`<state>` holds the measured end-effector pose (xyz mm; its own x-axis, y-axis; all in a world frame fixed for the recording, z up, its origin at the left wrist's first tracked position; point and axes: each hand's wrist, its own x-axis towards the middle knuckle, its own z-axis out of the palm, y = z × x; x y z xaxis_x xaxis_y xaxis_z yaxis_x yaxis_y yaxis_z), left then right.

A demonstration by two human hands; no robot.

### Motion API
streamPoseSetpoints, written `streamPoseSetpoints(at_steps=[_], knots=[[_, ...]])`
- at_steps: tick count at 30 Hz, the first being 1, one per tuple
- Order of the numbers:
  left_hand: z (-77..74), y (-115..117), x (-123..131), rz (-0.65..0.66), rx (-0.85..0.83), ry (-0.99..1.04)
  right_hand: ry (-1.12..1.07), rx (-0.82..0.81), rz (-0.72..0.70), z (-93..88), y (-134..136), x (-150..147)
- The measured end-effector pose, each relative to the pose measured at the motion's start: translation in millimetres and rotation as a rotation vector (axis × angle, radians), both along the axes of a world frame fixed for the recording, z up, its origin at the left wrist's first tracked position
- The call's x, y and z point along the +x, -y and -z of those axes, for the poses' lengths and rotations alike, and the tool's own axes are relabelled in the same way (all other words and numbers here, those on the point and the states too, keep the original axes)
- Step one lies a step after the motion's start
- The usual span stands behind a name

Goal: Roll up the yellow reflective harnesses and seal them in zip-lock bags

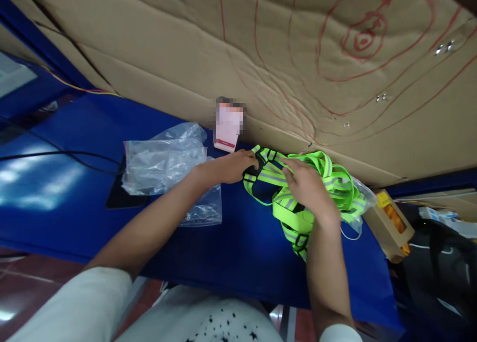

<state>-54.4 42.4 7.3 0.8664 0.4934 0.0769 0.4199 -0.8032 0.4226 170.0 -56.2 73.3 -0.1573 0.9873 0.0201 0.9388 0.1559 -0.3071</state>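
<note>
Left hand (238,166) pinches a black piece (253,169); right hand (308,184), fingers parted, lies over straps (298,222) best kept untwisted.

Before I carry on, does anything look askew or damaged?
The cardboard behind the table looks creased and wavy instead of flat. The green straps lie in a loose, uneven heap under the right hand, loops overlapping; nothing looks spilled.
</note>
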Motion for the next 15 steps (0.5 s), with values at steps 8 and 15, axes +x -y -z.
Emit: streamPoseSetpoints(at_steps=[8,15], knots=[[-18.6,11.4,5.3,0.07,-0.374,0.096,-0.053,-0.248,0.055,42.6,-18.8,-26.7],[-39.3,13.1,2.3,-0.003,-0.205,0.217,-0.528,-0.271,-0.01,59.6,-30.8,-18.4]])
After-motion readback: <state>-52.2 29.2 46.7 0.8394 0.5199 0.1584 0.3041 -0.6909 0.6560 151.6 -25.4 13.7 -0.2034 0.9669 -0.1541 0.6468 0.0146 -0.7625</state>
